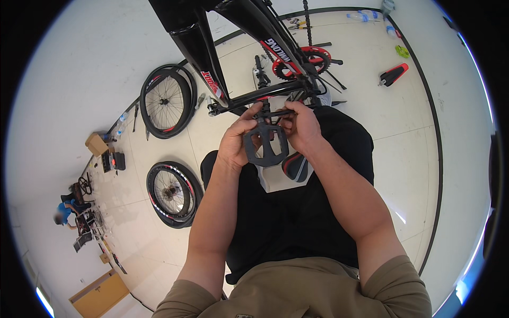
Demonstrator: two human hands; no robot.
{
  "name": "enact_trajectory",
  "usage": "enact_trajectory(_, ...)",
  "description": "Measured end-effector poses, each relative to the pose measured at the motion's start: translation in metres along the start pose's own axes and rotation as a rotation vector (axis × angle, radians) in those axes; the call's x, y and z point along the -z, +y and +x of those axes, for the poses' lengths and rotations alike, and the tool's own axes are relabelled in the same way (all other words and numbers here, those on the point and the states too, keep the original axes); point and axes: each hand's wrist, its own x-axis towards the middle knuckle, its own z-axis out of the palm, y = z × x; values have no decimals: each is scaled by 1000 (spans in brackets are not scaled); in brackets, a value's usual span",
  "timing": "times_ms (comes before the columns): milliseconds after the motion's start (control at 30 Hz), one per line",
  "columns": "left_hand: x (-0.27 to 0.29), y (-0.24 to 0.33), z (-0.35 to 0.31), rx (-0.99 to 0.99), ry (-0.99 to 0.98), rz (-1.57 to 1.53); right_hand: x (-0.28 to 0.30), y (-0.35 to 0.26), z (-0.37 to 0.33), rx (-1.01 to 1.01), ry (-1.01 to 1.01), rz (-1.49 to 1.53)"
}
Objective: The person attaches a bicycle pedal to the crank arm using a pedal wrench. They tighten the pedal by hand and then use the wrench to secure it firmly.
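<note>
A black bicycle frame [197,55] rises in front of me, with a red and black chainring [317,59] on its far side. Below the frame's lower tube is a black platform pedal [266,139], its open cage toward me. My left hand [237,139] grips the pedal's left side, thumb and fingers up by its axle. My right hand [303,127] is closed, thumb pressed on a slim dark bar beside the pedal that looks like a crank arm. Its other fingers curl underneath, partly hidden. Behind the pedal, a black and grey saddle [295,167] shows between my legs.
Two wheels, one farther [165,100] and one nearer [172,193], lie to the left. On the right floor is a red and black wedge-shaped part [394,74]. Plastic bottles [366,16] lie along the far wall. An opened cardboard box [97,144] and another person [63,213] are far left.
</note>
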Motion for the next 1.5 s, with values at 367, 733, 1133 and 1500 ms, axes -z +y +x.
enact_trajectory(367,-7,4,-10,24,214,273,4,8,8,32,50,-81)
enact_trajectory(733,-5,-6,-13,53,189,92,2,9,4,107,60,-77)
enact_trajectory(1133,5,-9,1,44,45,-136,9,12,7,129,70,-18)
enact_trajectory(1500,-27,-17,-13,-79,-26,-112,7,-11,1,-26,18,-58)
